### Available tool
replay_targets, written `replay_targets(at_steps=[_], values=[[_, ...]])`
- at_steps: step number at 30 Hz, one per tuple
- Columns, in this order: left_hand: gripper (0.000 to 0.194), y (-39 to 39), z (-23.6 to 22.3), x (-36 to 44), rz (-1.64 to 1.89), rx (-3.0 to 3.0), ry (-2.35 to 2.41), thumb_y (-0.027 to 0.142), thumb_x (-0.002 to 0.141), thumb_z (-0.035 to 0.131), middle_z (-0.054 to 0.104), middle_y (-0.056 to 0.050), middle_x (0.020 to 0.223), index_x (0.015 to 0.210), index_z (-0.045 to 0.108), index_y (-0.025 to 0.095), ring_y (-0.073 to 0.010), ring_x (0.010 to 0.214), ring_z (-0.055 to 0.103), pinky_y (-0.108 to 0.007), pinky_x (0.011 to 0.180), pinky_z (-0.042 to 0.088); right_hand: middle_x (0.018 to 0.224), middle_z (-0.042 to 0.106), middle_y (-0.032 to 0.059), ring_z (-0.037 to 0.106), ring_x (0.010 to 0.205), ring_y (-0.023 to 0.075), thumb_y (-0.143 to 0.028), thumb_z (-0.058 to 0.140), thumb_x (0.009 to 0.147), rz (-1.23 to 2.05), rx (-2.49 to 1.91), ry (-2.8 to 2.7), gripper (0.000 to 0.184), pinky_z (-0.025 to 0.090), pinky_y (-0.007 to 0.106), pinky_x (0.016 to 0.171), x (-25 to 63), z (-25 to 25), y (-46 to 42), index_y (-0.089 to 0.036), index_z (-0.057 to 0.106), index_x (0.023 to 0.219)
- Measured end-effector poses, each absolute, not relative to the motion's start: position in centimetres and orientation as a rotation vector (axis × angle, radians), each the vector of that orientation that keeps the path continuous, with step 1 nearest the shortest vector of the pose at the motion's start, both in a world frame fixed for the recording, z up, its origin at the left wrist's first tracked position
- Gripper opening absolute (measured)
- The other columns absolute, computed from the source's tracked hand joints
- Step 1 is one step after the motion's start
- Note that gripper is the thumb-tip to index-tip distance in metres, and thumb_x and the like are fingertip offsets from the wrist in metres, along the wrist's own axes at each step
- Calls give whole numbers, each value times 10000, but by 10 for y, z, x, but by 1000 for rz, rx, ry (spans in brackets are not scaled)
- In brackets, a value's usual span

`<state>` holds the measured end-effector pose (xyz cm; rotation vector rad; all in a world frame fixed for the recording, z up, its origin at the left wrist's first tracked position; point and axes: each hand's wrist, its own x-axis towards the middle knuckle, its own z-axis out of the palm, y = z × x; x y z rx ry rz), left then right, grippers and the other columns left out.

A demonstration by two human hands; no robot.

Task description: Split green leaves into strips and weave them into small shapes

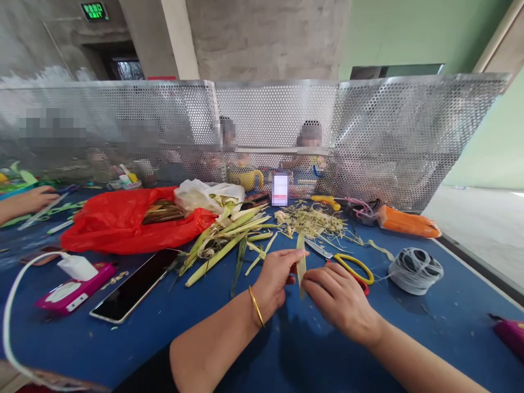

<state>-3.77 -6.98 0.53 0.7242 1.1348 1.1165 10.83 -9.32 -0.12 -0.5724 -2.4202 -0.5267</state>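
Observation:
A pale green strip of leaf [301,262] stands nearly upright between my two hands above the blue table [262,349]. My left hand [276,273] pinches it with thumb and finger from the left. From the right, my right hand [338,297] is closed at its lower part, with the fingertips against the strip. Scissors [352,267] with yellow and red handles lie just behind my right hand, which hides part of them. Left of my hands is a pile of long green leaf strips [229,240]. Beyond the strip lies a heap of thin shredded scraps [313,221].
A red plastic bag [118,224], a dark phone [133,286] and a magenta power strip [76,289] lie at left. A ball of grey twine [415,271] and an orange packet [409,221] are at right. A perforated metal screen [278,103] closes the back. Another person's hand [39,199] is far left.

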Motion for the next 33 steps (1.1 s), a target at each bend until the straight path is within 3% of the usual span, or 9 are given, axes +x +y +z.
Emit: replay_targets(at_steps=[5,11,15,19,24,28,33], values=[[371,-64,1,-48,1085,692,1112,427,501,791,540,19,588,711,689,139,-77,535,447,-200,467,289,828,683,81,607,763,177,-80,424,925,-657,-551,-2428,229,445,337,741,103,-2,-91,-145,634,858],[341,-64,-4,-45,1005,750,1039,353,472,830,577,-4,591,644,636,130,-93,542,498,-226,510,378,873,696,91,608,758,188,-90,371,932,-785,-711,-2419,292,439,367,771,106,1,-84,-159,653,895],[314,-64,-9,-43,1024,742,1079,318,485,836,564,-1,548,617,637,114,-84,507,488,-253,562,433,905,699,74,614,824,192,-127,403,942,-680,-719,-2448,252,426,367,826,117,-6,-78,-167,651,938],[284,-65,-11,-41,1016,786,1081,324,518,815,567,-1,542,594,637,118,-82,496,493,-239,537,408,969,696,67,618,872,182,-168,457,938,-562,-717,-2480,210,437,358,842,124,-11,-76,-187,644,1031],[271,-68,-11,-40,1021,801,1096,302,511,819,606,-18,587,639,663,121,-91,522,523,-223,513,380,858,697,55,615,765,156,-113,432,937,-529,-612,-2431,236,446,341,813,124,-11,-78,-179,658,968],[228,-67,-10,-40,1038,807,1113,292,548,794,603,-17,576,610,657,121,-83,513,522,-212,508,376,845,697,49,598,748,153,-191,471,947,-396,-680,-2385,193,448,316,768,123,-10,-75,-189,664,954],[296,-69,-11,-40,982,761,1036,356,549,807,637,-33,633,671,671,124,-122,588,586,-238,567,441,820,692,46,584,723,146,-156,462,941,-363,-709,-2315,213,420,313,778,124,-9,-73,-187,666,887]])
